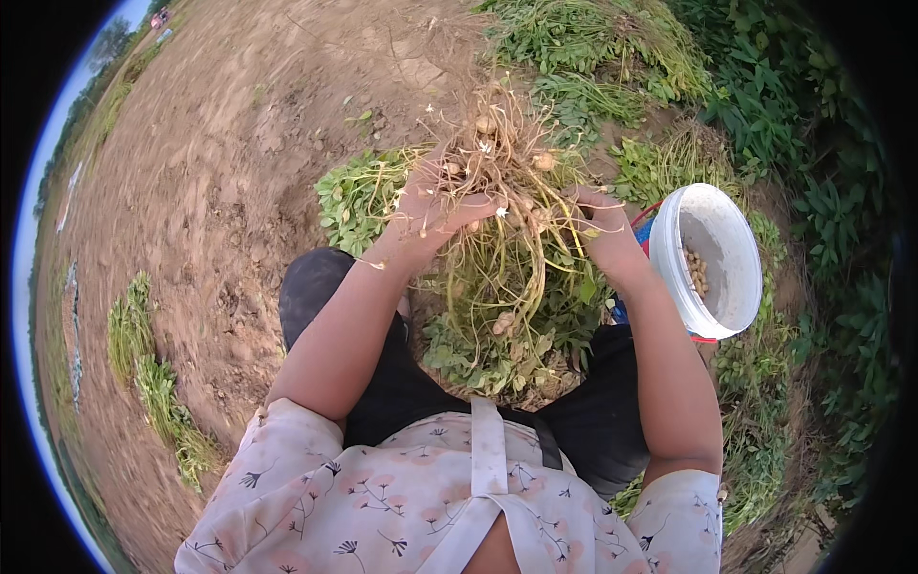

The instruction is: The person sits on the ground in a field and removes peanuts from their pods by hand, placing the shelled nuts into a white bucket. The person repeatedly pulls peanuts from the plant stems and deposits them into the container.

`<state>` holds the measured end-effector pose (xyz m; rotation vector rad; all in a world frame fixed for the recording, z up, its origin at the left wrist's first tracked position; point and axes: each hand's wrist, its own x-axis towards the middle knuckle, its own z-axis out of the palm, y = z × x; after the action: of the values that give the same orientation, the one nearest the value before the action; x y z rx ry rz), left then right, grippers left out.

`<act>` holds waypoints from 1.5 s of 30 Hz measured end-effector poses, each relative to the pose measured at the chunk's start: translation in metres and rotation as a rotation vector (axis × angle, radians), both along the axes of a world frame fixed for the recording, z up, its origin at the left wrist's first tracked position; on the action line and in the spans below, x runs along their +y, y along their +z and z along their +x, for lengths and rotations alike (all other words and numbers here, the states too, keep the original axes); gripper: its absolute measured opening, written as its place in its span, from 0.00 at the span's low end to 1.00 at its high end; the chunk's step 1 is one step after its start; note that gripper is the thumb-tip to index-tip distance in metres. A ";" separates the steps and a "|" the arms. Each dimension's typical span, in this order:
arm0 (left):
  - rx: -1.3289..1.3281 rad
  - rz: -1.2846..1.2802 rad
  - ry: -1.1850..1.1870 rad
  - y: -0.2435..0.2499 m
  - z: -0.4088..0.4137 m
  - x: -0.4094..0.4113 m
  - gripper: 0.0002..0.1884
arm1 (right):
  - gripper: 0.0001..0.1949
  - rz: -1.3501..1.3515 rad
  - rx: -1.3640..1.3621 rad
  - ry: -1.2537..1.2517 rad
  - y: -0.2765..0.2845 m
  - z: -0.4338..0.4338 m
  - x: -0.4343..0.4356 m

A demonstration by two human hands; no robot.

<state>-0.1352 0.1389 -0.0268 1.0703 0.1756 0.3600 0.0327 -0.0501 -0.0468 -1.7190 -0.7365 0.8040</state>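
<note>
A bunch of pulled peanut plants (pixel 495 158), roots uppermost, is held up before me. Pale peanut pods (pixel 543 161) hang among its tangled roots, and its leafy stems drop down between my knees. My left hand (pixel 437 204) grips the bunch from the left, the thumb laid across the roots and the fingers partly hidden behind them. On the other side, my right hand (pixel 606 222) has its fingers bent at the edge of the stems. Roots cover its fingertips, so what they pinch does not show.
A white plastic bucket (pixel 742 265) with some picked peanuts (pixel 696 273) inside stands tilted beside my right forearm. Heaps of uprooted peanut plants (pixel 595 43) lie ahead and to the right. Dark green bushes (pixel 839 237) border the right side. Bare soil (pixel 208 186) stretches left, with more plants (pixel 161 387) lying there.
</note>
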 end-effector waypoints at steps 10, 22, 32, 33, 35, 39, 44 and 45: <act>0.199 0.249 0.288 0.012 0.007 -0.008 0.40 | 0.12 -0.232 -0.684 -0.166 0.028 -0.006 -0.007; 0.362 0.143 0.135 0.017 0.011 -0.010 0.41 | 0.21 0.067 -0.236 0.016 0.019 -0.018 0.015; 0.194 0.306 -0.024 0.014 0.013 -0.005 0.35 | 0.15 -0.090 -0.291 -0.098 0.028 -0.010 0.014; 0.185 0.262 -0.016 0.014 0.013 -0.006 0.35 | 0.15 -0.142 -0.313 -0.100 0.031 -0.011 0.013; 0.167 0.176 -0.001 0.011 0.011 -0.011 0.35 | 0.15 -0.093 -0.450 -0.172 0.024 -0.012 0.014; 0.184 0.240 0.035 0.002 0.017 -0.010 0.41 | 0.14 -0.108 -0.655 -0.341 0.012 -0.010 0.017; 0.262 0.304 0.058 0.007 0.016 -0.016 0.38 | 0.12 -0.164 -0.577 -0.282 0.018 -0.014 0.014; 0.255 0.342 0.081 0.005 0.016 -0.017 0.35 | 0.12 -0.154 -0.573 -0.279 0.019 -0.015 0.015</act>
<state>-0.1190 0.1221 -0.0217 1.4500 0.3965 0.3323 0.0179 -0.0355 -0.0277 -2.1653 -0.7966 0.1706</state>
